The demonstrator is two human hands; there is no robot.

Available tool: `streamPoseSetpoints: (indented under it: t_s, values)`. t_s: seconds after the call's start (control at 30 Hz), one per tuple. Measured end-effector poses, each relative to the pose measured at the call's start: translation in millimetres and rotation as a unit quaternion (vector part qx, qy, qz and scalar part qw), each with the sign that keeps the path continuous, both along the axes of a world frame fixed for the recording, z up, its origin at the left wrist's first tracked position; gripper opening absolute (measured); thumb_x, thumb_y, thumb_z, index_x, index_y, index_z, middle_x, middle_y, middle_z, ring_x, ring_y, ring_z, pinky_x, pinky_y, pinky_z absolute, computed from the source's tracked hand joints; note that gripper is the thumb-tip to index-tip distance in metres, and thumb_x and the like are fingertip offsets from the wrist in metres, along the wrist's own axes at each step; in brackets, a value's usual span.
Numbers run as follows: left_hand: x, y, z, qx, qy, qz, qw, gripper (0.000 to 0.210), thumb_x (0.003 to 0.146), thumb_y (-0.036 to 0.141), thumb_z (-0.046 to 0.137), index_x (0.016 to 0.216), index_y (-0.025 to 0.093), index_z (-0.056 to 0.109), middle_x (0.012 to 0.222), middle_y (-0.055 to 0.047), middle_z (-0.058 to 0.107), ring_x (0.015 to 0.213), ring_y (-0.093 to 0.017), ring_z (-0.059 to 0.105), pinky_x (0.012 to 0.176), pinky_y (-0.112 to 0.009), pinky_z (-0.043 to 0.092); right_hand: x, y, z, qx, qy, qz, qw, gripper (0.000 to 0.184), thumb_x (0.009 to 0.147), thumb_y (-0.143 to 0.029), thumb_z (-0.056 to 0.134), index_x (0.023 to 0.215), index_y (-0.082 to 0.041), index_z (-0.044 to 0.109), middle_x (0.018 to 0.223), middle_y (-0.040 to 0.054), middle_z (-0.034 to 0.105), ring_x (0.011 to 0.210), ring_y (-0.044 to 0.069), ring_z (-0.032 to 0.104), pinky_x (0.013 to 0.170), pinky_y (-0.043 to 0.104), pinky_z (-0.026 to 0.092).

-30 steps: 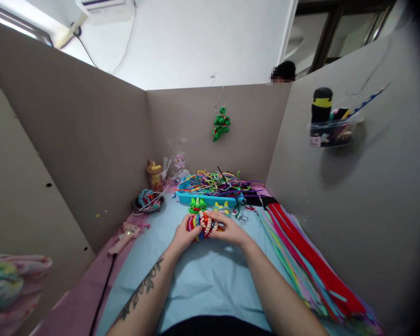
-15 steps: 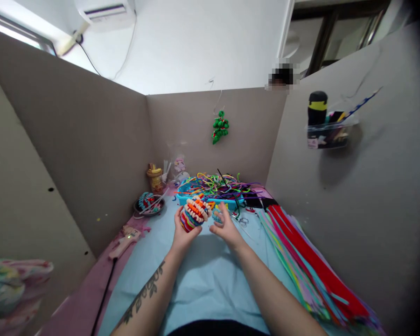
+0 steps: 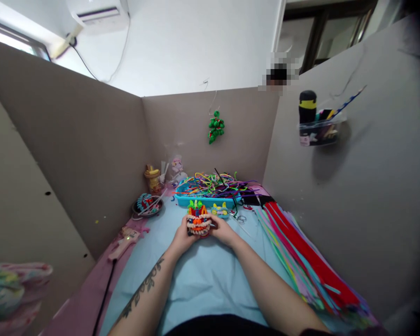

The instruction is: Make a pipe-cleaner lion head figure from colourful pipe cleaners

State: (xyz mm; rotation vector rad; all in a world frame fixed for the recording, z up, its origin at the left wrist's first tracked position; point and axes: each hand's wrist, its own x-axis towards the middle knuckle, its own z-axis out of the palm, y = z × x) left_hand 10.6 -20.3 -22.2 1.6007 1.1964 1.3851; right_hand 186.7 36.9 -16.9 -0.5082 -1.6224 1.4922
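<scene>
Between both hands is a colourful pipe-cleaner figure (image 3: pixel 198 223), shaped like a lion-dance head, with green tips on top, red and orange parts and pale fringes across its front. My left hand (image 3: pixel 182 234) is wrapped round its left side, and my right hand (image 3: pixel 222 230) grips the right side. It is upright, its fringed front towards me, just over the light blue cloth (image 3: pixel 210 280). Right behind my right hand lies a small blue and yellow pipe-cleaner piece (image 3: pixel 220 210). Scissors (image 3: pixel 241 218) rest to the right of that piece.
A blue tray (image 3: pixel 196 202) heaped with loose pipe cleaners stands at the back. Bundled pipe cleaners (image 3: pixel 308 254) run along the right. On the left are a glue gun (image 3: pixel 125 245), a dark bowl (image 3: pixel 150 214) and a cup (image 3: pixel 153 181). Grey partitions (image 3: pixel 101 140) enclose the table.
The figure has turned from a tilted side position to face me upright and sits slightly lower. My right hand, apart from it and open before, has closed on its right side.
</scene>
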Motion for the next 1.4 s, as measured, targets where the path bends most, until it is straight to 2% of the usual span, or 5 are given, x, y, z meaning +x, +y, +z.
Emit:
streamPoseSetpoints:
  t_s: [0.3,0.53,0.93,1.23,1.4]
  values:
    - [-2,9,-7.3,-0.007,-0.026,0.0,1.0,0.093,0.063,0.022,0.074,0.141,0.021,0.023,0.139,-0.014,0.041,0.119,-0.027,0.05,0.093,-0.038,0.047,10,12,-14.1,-0.071,0.007,-0.022,0.997,0.088,0.053,-0.008,0.066,0.134,-0.031,0.041,0.143,0.0087,0.037,0.124,0.027,0.046,0.093,0.039,0.046]
    - [-3,20,-16.4,-0.019,-0.1,-0.019,0.995,0.091,0.065,0.02,0.07,0.143,0.022,0.022,0.143,-0.015,0.038,0.123,-0.027,0.047,0.087,-0.034,0.05,12,12,-13.3,-0.08,0.002,-0.064,0.995,0.085,0.055,-0.013,0.07,0.134,-0.028,0.041,0.137,0.0082,0.045,0.109,0.024,0.057,0.09,0.039,0.049]
    - [-5,6,1.9,-0.025,0.017,0.007,1.0,0.054,0.072,0.019,0.06,0.126,0.019,0.051,0.119,-0.009,0.062,0.101,-0.022,0.061,0.078,-0.032,0.053,-3,6,-16.6,0.009,-0.07,-0.09,0.993,0.049,0.065,-0.014,0.061,0.114,-0.021,0.058,0.11,0.0054,0.066,0.103,0.023,0.061,0.094,0.041,0.046]
    - [-2,4,6.0,-0.028,-0.101,-0.081,0.991,0.085,0.067,0.031,0.073,0.14,0.021,0.032,0.142,-0.012,0.042,0.123,-0.029,0.047,0.096,-0.038,0.046,4,1,-2.5,-0.045,0.037,-0.031,0.998,0.087,0.062,-0.031,0.075,0.139,-0.03,0.034,0.144,0.005,0.038,0.133,0.024,0.035,0.108,0.04,0.031]
    - [3,-2,18.5,-0.007,-0.101,-0.076,0.992,0.065,0.08,0.044,0.059,0.137,0.019,0.039,0.14,-0.008,0.046,0.127,-0.027,0.043,0.106,-0.041,0.036,-2,-4,0.2,-0.07,0.04,-0.016,0.997,0.083,0.067,-0.047,0.072,0.139,-0.03,0.036,0.143,0.0048,0.041,0.13,0.025,0.04,0.106,0.042,0.034]
